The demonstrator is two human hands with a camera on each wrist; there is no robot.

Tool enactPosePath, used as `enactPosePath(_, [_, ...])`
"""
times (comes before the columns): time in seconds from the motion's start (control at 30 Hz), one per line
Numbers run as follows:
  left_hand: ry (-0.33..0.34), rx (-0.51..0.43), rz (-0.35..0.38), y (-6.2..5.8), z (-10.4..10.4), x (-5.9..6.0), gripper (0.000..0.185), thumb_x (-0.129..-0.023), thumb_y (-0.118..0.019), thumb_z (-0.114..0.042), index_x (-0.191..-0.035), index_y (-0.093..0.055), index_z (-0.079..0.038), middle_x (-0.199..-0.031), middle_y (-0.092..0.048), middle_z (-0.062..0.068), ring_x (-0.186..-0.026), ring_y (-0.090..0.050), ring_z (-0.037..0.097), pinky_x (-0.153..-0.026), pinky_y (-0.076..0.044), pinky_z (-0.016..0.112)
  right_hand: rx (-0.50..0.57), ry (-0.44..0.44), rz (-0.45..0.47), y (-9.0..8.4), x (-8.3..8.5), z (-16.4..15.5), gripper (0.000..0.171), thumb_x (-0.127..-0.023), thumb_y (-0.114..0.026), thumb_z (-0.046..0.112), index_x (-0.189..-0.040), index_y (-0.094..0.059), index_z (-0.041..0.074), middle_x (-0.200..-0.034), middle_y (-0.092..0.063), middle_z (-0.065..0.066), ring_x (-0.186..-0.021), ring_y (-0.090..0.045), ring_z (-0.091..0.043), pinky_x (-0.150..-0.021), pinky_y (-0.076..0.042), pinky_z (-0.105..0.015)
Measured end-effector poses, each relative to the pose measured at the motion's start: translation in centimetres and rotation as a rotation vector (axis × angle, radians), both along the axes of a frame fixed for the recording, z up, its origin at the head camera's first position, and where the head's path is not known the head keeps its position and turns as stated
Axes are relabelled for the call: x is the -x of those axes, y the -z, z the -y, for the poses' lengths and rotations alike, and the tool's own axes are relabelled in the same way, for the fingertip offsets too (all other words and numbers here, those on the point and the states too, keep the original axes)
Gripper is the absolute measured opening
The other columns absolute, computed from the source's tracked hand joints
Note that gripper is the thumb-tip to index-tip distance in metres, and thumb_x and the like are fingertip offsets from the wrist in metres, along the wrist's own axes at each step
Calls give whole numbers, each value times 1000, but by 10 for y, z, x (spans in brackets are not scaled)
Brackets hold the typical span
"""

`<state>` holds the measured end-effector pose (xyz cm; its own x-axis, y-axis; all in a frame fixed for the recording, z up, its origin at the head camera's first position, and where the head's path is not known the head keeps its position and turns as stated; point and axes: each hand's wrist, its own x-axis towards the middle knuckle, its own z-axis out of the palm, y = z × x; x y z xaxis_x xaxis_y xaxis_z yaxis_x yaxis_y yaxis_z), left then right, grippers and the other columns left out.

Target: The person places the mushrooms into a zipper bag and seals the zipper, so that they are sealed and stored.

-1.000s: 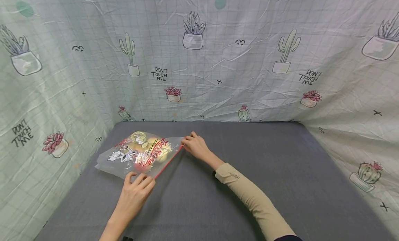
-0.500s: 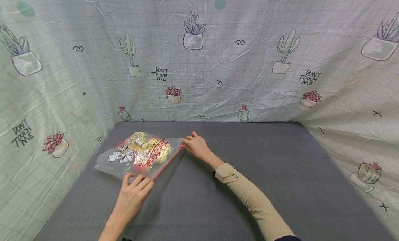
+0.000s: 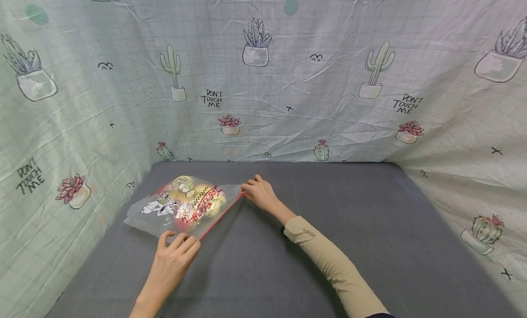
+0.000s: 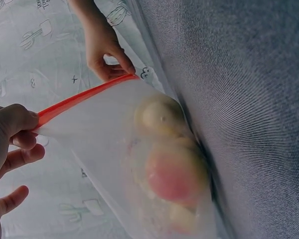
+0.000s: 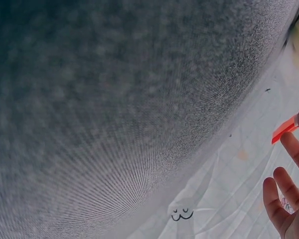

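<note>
A clear plastic zip bag (image 3: 185, 206) with cartoon prints and a red zip strip (image 3: 220, 215) lies on the grey table (image 3: 288, 263) at the left. It holds round yellow and reddish fruit (image 4: 174, 172). My left hand (image 3: 174, 251) pinches the near end of the red strip (image 4: 65, 105). My right hand (image 3: 257, 192) pinches the far end of it. In the right wrist view only my fingers (image 5: 284, 199) and a bit of the red strip (image 5: 284, 130) show.
A cactus-print cloth (image 3: 288, 80) hangs behind the table and on both sides. The grey table surface stretches to the right of the bag.
The left hand has slid slightly left along the bag's near end. The right hand has stayed where it was.
</note>
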<state>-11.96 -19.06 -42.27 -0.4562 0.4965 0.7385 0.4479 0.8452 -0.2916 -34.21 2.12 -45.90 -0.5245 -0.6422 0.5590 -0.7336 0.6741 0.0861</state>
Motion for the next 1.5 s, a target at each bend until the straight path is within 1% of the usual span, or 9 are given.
enactPosePath(0.33, [-5,-12,-14,4,2,-4,45,-99,-20,-20,-66,-50,-10,-67,-52,-2,-69,-50,17,-76,-34,47,-18,33,8,4,1,0,7,-81,-63,29,-87,-63,27,-87,-63,9,-74,-43,-12,-49,-31,-16])
enactPosePath(0.53, [8,-42,-21,3,3,-7,45,-99,-22,-21,-65,-50,-10,-66,-53,-3,-68,-50,17,-76,-34,47,-8,40,26,4,2,-2,7,-80,-64,28,-87,-63,25,-88,-64,8,-74,-44,-13,-48,-31,-16])
enactPosePath(0.73, [12,-52,-18,1,4,-8,44,-99,-24,-21,-66,-52,-10,-67,-53,-2,-69,-51,17,-75,-34,46,-9,45,12,4,5,-2,7,-80,-64,27,-86,-63,25,-88,-65,8,-73,-44,-13,-47,-30,-16])
enactPosePath(0.97, [3,-50,9,1,5,-9,45,-99,-23,-22,-67,-53,-10,-67,-55,-2,-69,-51,17,-77,-33,46,-2,42,-1,3,7,-1,6,-81,-64,28,-86,-62,26,-87,-65,8,-73,-44,-13,-45,-29,-15])
enactPosePath(1.1, [28,-68,-9,2,4,-8,44,-99,-24,-21,-67,-53,-10,-67,-54,-2,-68,-50,17,-76,-33,46,5,40,1,1,9,0,6,-81,-64,28,-85,-62,26,-86,-65,8,-73,-44,-13,-43,-28,-16])
enactPosePath(1.2, [60,-82,-31,3,2,-5,42,-98,-26,-20,-67,-53,-10,-67,-54,-2,-67,-49,17,-75,-33,47,10,46,19,1,10,0,6,-81,-64,28,-86,-62,26,-85,-65,8,-73,-44,-14,-44,-29,-16])
enactPosePath(1.27, [65,-82,-34,4,1,-3,42,-98,-26,-20,-67,-52,-10,-67,-53,-2,-66,-49,17,-74,-33,46,14,51,41,1,11,-1,6,-81,-63,27,-86,-61,25,-85,-64,8,-73,-43,-14,-45,-29,-16])
enactPosePath(1.43, [40,-58,22,8,-1,-1,46,-99,-20,-23,-70,-53,-10,-68,-54,-2,-68,-49,17,-75,-34,43,39,47,108,2,13,-3,4,-82,-62,24,-86,-60,22,-80,-66,7,-68,-42,-13,-45,-29,-16])
enactPosePath(1.5, [44,-60,42,10,-2,-1,46,-99,-20,-24,-71,-54,-10,-69,-55,-2,-69,-49,17,-74,-34,41,47,39,128,2,13,-3,4,-84,-61,23,-86,-60,20,-78,-67,7,-66,-42,-13,-45,-28,-17])
